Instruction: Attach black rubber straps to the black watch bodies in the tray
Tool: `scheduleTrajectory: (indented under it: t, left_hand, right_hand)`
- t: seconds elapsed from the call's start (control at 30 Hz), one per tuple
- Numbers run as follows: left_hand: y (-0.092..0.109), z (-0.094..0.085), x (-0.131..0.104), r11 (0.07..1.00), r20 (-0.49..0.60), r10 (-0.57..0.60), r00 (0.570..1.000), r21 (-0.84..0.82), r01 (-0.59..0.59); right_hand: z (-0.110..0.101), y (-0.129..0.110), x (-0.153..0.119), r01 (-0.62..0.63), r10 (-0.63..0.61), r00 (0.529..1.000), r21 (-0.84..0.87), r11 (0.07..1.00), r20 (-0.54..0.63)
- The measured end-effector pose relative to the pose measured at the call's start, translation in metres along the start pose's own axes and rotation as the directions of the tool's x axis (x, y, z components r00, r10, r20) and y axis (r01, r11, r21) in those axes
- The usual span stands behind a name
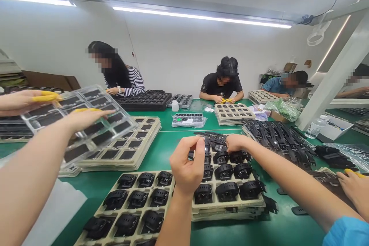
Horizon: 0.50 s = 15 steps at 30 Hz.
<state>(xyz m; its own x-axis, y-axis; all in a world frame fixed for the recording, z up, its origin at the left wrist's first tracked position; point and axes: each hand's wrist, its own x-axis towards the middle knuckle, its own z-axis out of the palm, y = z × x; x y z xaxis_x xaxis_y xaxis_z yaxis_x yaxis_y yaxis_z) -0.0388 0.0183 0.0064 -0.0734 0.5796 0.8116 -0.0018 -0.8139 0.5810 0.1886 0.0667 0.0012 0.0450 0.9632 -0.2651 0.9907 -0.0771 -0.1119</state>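
Note:
My left hand (187,163) is raised over the left edge of a stacked beige tray (220,208), thumb and fingers curled together. Whatever it may pinch is hidden. My right hand (238,144) reaches to the back of that tray, its fingers closed at a black smartwatch (217,147) with its strap stretched out. Rows of black watches (227,190) with looped straps sit in the compartments between and below my hands. To the left, a second beige tray (135,209) carries more strapped watches.
At left, a co-worker's yellow-tipped hands hold a clear plastic tray (100,121) above stacked beige trays (147,142). Another co-worker's hand (354,186) is at right. Watches with straps (273,142) lie near a water bottle (317,126). A slanted white post (331,69) rises at right.

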Motion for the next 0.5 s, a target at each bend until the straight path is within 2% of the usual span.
scheduleTrajectory:
  t: [0.13, 0.27, 0.37, 0.5]
  left_hand:
    - [0.000, 0.000, 0.001, 1.000, 0.017, 0.003, 1.000, 0.020, -0.003]
    - [-0.001, -0.001, 0.004, 0.999, 0.023, -0.008, 1.000, 0.032, 0.008]
    - [-0.003, -0.001, 0.007, 0.997, 0.072, -0.021, 0.997, 0.077, 0.016]
    - [-0.005, -0.004, 0.014, 0.975, 0.132, -0.012, 0.991, 0.222, -0.018]
  right_hand:
    - [-0.018, 0.000, -0.009, 0.003, -0.004, 0.999, 0.042, 0.999, 0.032]
    - [-0.040, -0.007, -0.019, 0.076, -0.059, 0.986, 0.106, 0.991, -0.157]
    - [-0.060, -0.013, -0.034, 0.163, -0.123, 0.929, 0.088, 0.983, -0.349]
    - [-0.080, -0.013, -0.068, 0.253, -0.227, 0.815, -0.025, 0.967, -0.533]
